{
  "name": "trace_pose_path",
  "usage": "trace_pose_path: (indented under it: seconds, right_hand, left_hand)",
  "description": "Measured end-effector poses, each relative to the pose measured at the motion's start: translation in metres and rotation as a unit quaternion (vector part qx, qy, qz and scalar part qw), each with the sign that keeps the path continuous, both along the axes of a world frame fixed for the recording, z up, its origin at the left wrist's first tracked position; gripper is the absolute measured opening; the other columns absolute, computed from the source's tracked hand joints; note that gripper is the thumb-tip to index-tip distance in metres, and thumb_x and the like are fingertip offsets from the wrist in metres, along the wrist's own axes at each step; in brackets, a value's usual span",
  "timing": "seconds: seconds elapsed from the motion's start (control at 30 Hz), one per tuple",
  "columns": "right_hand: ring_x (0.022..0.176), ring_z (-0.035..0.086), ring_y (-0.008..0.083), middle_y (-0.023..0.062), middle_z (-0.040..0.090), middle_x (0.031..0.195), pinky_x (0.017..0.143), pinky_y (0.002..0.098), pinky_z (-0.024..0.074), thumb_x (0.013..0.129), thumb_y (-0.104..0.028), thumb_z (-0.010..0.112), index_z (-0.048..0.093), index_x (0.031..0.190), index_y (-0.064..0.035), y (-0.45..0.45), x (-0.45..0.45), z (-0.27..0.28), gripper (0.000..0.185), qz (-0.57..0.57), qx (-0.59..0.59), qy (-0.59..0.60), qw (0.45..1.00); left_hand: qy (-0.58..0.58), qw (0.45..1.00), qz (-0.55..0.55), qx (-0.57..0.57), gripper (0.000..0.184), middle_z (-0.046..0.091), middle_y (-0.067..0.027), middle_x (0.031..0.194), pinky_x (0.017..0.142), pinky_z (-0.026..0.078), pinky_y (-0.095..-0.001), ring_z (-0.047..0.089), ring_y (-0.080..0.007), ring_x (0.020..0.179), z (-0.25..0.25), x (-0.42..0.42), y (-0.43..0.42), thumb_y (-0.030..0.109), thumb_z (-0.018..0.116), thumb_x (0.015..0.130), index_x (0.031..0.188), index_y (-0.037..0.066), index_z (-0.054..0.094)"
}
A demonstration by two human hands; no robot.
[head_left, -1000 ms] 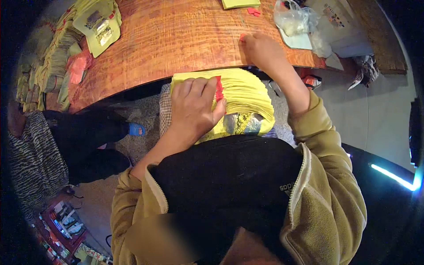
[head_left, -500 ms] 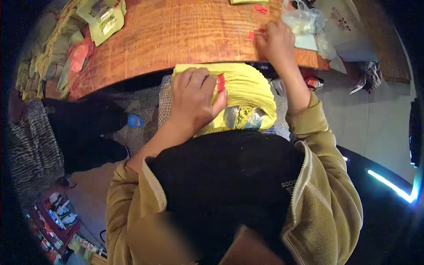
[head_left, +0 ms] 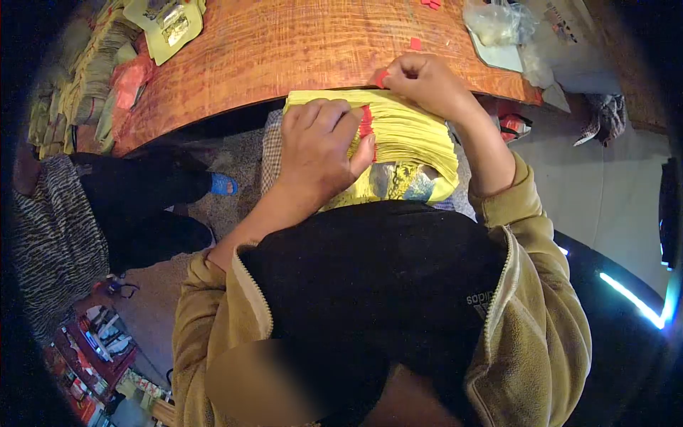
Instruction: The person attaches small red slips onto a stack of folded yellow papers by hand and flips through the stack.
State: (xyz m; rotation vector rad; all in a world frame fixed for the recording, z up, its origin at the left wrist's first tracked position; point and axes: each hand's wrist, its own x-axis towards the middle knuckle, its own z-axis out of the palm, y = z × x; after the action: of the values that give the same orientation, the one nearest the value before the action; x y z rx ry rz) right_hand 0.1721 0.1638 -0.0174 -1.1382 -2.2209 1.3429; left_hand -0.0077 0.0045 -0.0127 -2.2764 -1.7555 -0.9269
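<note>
A thick stack of yellow printed packets (head_left: pixel 416 132) rests on my lap, its edges fanned out to the right. My left hand (head_left: pixel 320 139) lies over the left part of the stack and grips it, thumb toward the right. Beside that thumb, a row of small red tabs (head_left: pixel 367 122) runs along the packets. Just beyond the stack, at the table edge, my right hand (head_left: pixel 427 84) pinches a small red piece (head_left: pixel 383 78) between thumb and finger. Another red piece (head_left: pixel 415 44) lies on the wooden table.
The wooden table (head_left: pixel 284 53) curves across the front. On it sit a yellow packet (head_left: pixel 167 43) at left, more red pieces (head_left: pixel 431 3), and a clear plastic bag (head_left: pixel 501 25) at right. Piled bundles (head_left: pixel 85 78) stand at far left, near a person's legs (head_left: pixel 146 192).
My right hand has come from the table back toward the stack, now with a red piece in its fingers. My left hand stays on the packets, which look more fanned.
</note>
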Motion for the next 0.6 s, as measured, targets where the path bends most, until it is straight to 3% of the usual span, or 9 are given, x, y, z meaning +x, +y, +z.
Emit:
trace_pose_path:
  seconds: [0.07,0.13,0.23,0.3,0.37,0.47,0.5,0.53,0.6]
  right_hand:
    - [0.074,0.054,0.0042,-0.0023,0.063,0.08,0.067,0.0246,0.0452,0.092,-0.015,0.07,0.066,0.083,-0.003,-0.003,-0.005,0.0,0.016,0.051,-0.092,0.06,0.993]
    - [0.075,0.054,0.004,-0.0031,0.062,0.081,0.069,0.0246,0.0455,0.091,-0.014,0.071,0.063,0.08,-0.0031,-0.008,-0.012,0.012,0.018,0.055,-0.129,0.029,0.99]
    - [0.072,0.055,0.0069,-0.0001,0.062,0.076,0.068,0.0274,0.0472,0.089,-0.013,0.072,0.062,0.08,-0.002,-0.011,-0.021,0.011,0.017,0.093,-0.09,0.021,0.991]
    - [0.069,0.059,0.0143,0.0072,0.065,0.076,0.066,0.0317,0.0492,0.087,-0.013,0.072,0.063,0.083,-0.0013,-0.015,-0.026,0.012,0.015,0.135,0.086,-0.042,0.986]
    - [0.07,0.061,0.0187,0.0105,0.065,0.077,0.066,0.0341,0.0499,0.086,-0.014,0.071,0.063,0.085,-0.001,-0.015,-0.03,0.012,0.016,0.148,0.096,-0.053,0.983]
    - [0.073,0.065,0.0266,0.0144,0.066,0.08,0.067,0.0383,0.0509,0.084,-0.017,0.07,0.062,0.091,-0.0006,-0.015,-0.028,0.008,0.019,0.149,0.163,-0.037,0.975]
    - [0.073,0.065,0.0273,0.0152,0.066,0.081,0.068,0.0391,0.0509,0.084,-0.018,0.071,0.061,0.095,-0.0005,-0.012,-0.024,-0.003,0.023,0.141,0.148,0.011,0.979]
    - [0.075,0.066,0.0255,0.0147,0.067,0.083,0.068,0.0381,0.0514,0.085,-0.02,0.071,0.061,0.101,-0.0002,-0.012,-0.021,0.01,0.027,0.141,0.121,-0.043,0.982]
    - [0.078,0.067,0.0238,0.0141,0.069,0.085,0.07,0.0372,0.0522,0.085,-0.022,0.071,0.065,0.104,0.0002,-0.008,-0.004,0.012,0.029,0.103,0.005,0.029,0.994]
  left_hand:
    - [0.007,0.999,0.004,-0.031,0.031,0.063,-0.0058,0.096,0.085,0.042,-0.0431,0.058,-0.0254,0.096,0.0,0.0,0.0,0.031,0.073,0.078,0.1,0.01,0.071]
    - [0.019,0.998,0.012,-0.051,0.032,0.063,-0.0058,0.098,0.085,0.042,-0.0434,0.059,-0.0258,0.097,0.003,-0.001,0.0,0.032,0.071,0.08,0.105,0.011,0.071]
    - [0.035,0.997,0.015,-0.067,0.035,0.062,-0.0057,0.099,0.085,0.042,-0.0436,0.059,-0.0263,0.096,0.004,-0.002,0.002,0.032,0.069,0.082,0.111,0.012,0.071]
    - [0.039,0.997,0.009,-0.068,0.036,0.062,-0.0055,0.099,0.085,0.042,-0.0435,0.059,-0.0264,0.096,0.004,-0.003,0.001,0.031,0.068,0.082,0.113,0.013,0.07]
    - [0.033,0.999,0.005,-0.036,0.03,0.063,-0.0056,0.094,0.083,0.042,-0.0428,0.059,-0.0254,0.094,0.004,0.0,0.003,0.031,0.07,0.08,0.099,0.009,0.071]
    - [0.058,0.998,0.001,-0.036,0.03,0.062,-0.0064,0.094,0.083,0.041,-0.0432,0.059,-0.026,0.092,0.005,-0.003,0.004,0.031,0.069,0.08,0.1,0.009,0.071]
    - [0.051,0.998,-0.009,-0.032,0.031,0.063,-0.0075,0.096,0.084,0.042,-0.043,0.059,-0.0268,0.093,0.005,-0.003,0.006,0.031,0.068,0.081,0.103,0.008,0.07]
    - [0.039,0.999,-0.026,-0.019,0.031,0.063,-0.0075,0.096,0.084,0.042,-0.043,0.059,-0.0268,0.093,0.006,-0.002,0.007,0.031,0.068,0.081,0.103,0.008,0.07]
    - [0.051,0.997,-0.001,-0.049,0.033,0.064,-0.0087,0.099,0.087,0.042,-0.0433,0.06,-0.0284,0.095,0.006,-0.002,0.006,0.031,0.068,0.082,0.104,0.007,0.07]
